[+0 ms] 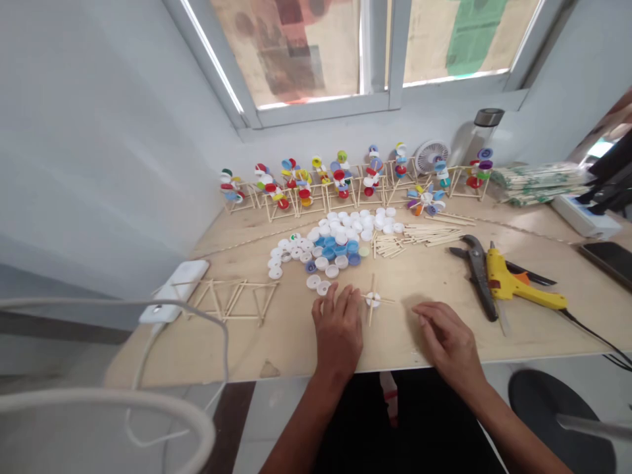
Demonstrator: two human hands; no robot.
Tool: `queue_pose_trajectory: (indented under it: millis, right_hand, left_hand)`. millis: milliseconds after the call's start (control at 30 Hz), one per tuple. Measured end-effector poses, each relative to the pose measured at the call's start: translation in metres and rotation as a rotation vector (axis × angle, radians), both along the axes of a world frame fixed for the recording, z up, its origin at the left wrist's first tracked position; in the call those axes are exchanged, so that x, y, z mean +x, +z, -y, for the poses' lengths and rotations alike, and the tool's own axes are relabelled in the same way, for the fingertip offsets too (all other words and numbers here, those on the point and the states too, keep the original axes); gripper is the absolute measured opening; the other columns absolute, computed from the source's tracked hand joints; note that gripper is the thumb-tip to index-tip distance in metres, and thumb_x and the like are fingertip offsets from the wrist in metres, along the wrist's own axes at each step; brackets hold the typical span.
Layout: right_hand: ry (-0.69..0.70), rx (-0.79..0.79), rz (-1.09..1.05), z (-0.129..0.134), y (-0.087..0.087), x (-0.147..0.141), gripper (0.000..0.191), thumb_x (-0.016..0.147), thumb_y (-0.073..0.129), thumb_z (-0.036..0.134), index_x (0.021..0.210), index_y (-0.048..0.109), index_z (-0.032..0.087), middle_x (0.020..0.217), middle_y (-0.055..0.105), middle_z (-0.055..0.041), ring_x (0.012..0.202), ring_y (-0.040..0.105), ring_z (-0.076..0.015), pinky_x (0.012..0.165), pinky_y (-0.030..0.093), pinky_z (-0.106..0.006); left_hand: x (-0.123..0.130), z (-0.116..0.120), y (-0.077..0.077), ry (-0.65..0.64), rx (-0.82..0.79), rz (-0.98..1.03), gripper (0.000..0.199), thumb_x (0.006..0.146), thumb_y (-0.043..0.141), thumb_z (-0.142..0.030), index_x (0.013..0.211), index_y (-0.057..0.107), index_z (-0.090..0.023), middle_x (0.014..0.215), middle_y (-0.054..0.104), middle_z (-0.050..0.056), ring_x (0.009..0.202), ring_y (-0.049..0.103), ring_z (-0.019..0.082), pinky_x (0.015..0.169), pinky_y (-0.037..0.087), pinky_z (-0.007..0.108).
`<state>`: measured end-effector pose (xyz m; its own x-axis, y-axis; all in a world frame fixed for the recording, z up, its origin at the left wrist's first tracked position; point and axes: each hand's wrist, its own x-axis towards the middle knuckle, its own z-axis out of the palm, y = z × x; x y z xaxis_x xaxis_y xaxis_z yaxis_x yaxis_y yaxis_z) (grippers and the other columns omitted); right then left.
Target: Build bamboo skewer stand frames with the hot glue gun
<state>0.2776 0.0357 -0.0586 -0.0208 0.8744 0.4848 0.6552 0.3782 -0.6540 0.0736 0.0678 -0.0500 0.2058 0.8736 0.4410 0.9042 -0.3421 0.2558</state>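
Note:
My left hand (339, 329) lies palm down on the table, fingers a little spread, its fingertips beside the nearest white bottle caps (313, 282). Just right of it is a cross of thin wooden sticks (371, 309) with a white cap (374, 299) at its centre, lying on the tabletop. My right hand (447, 336) rests near the front edge, fingers curled together, with nothing visible in them. Beyond the hands spreads a pile of white caps with blue caps (336, 249) in the middle. Loose cut sticks (390, 245) lie to the right of the pile.
A yellow glue gun (523, 283) and black-handled cutters (478, 276) lie at right. Stick frames with coloured cap wheels (340, 178) line the back. A bare stick frame (237, 299) and a white power strip (178, 289) with a cable are at left. A phone (609, 260) lies far right.

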Motion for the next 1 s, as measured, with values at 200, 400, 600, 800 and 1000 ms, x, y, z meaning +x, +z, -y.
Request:
queue_pose_trajectory:
  millis: [200,400,600,800,1000]
  right_hand:
    - [-0.008,-0.01,0.029,-0.016,0.016,0.009,0.016,0.088,0.049,0.024,0.097,0.062,0.021,0.095,0.066,-0.0067,0.093,0.062,-0.02,0.081,0.051,-0.034]
    - [0.024,-0.13,0.51,-0.083,0.039,0.013,0.02,0.087,0.048,0.022,0.098,0.064,0.02,0.102,0.066,-0.0066,0.097,0.06,-0.0194,0.086,0.046,-0.033]
    - [0.045,-0.194,0.71,-0.141,0.045,0.005,0.029,0.079,0.053,0.01,0.104,0.064,0.017,0.105,0.064,-0.0105,0.101,0.055,-0.0219,0.088,0.039,-0.031]
    - [0.082,-0.241,0.851,-0.153,0.045,0.0,0.021,0.083,0.05,0.012,0.096,0.065,0.016,0.1,0.064,-0.0106,0.098,0.053,-0.0212,0.086,0.036,-0.029]
    - [0.064,-0.267,0.915,-0.147,0.044,0.001,0.016,0.084,0.051,0.014,0.093,0.064,0.016,0.097,0.064,-0.0104,0.097,0.052,-0.0214,0.084,0.035,-0.029]
  left_hand:
    - [0.0,0.007,0.001,0.015,0.055,0.079,0.021,0.082,0.053,-0.014,0.097,0.067,-0.021,0.086,0.069,0.004,0.096,0.056,0.023,0.088,0.034,0.04]
    - [0.0,0.011,-0.004,0.035,0.097,0.143,0.018,0.084,0.052,-0.016,0.092,0.067,-0.02,0.077,0.066,0.002,0.081,0.055,0.02,0.082,0.035,0.039]
    - [-0.003,0.012,-0.009,0.026,0.115,0.166,0.017,0.084,0.053,-0.015,0.092,0.067,-0.021,0.078,0.065,0.002,0.079,0.055,0.019,0.08,0.036,0.037]
    - [-0.005,0.014,-0.006,0.013,0.073,0.168,0.016,0.084,0.054,-0.014,0.092,0.066,-0.021,0.08,0.066,0.002,0.082,0.056,0.019,0.081,0.036,0.037]
    - [-0.004,0.012,-0.009,0.02,0.108,0.204,0.016,0.084,0.052,-0.014,0.086,0.066,-0.021,0.076,0.065,0.002,0.078,0.055,0.019,0.079,0.036,0.037]
